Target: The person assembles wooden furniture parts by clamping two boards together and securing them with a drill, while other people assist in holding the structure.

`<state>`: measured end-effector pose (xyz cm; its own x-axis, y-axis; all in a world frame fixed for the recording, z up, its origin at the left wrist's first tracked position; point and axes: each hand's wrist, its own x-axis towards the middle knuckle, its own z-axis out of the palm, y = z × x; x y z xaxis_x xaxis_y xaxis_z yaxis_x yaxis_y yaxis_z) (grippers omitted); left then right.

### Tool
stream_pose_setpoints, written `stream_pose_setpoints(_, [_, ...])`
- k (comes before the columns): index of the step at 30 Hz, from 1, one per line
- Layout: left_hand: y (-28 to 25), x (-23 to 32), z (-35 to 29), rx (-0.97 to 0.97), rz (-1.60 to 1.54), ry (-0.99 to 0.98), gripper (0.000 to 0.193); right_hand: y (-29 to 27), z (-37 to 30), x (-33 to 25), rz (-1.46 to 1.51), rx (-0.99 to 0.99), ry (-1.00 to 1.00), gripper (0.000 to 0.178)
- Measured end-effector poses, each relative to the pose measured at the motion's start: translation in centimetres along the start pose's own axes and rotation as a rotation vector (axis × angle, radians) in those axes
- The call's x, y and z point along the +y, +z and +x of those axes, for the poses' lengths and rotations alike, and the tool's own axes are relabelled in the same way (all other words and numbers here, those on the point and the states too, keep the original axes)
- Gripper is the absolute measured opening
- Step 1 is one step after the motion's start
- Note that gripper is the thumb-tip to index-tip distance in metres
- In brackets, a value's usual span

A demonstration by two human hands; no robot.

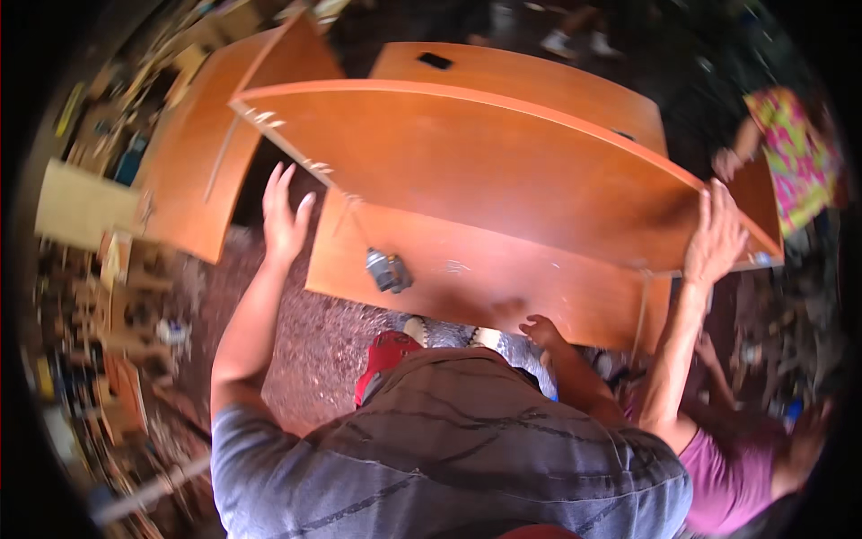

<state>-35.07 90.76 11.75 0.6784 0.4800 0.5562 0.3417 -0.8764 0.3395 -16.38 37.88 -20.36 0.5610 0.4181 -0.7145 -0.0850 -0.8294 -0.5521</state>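
Note:
An orange-brown wooden panel [467,153] stands on edge in front of me, joined to a panel beneath it. My left hand [285,220] is raised beside its left end, apart from it, with fingers spread and nothing in them. My right hand [714,238] grips the panel's right end, fingers reaching over the top edge. Pale marks or fittings show along the left end. A grey and black cordless drill [388,269] lies on the lower panel [521,251]. A co-worker's hand [541,332] hovers near that panel's front edge, at the right.
More orange-brown panels stand at the left [197,171] and behind [530,81], the latter with a black flat object [435,60] on it. A person in bright patterned clothing [790,153] is at the right; another in a purple shirt [732,476] is lower right. Wood scraps [117,314] crowd the left.

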Motion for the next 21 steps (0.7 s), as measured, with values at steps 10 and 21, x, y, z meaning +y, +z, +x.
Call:
stream_pose_setpoints(10, [-4.5, -8.8, 6.0, 0.330, -0.301, -0.052, 0.050, 3.8, 1.7, -11.4, 0.164, 0.066, -0.422, 0.010])
stream_pose_setpoints(21, [-2.8, -16.5, 22.3, 0.004, -0.339, 0.663, 0.044, 15.1, -6.0, -28.0, 0.243, 0.549, -0.338, 0.037])
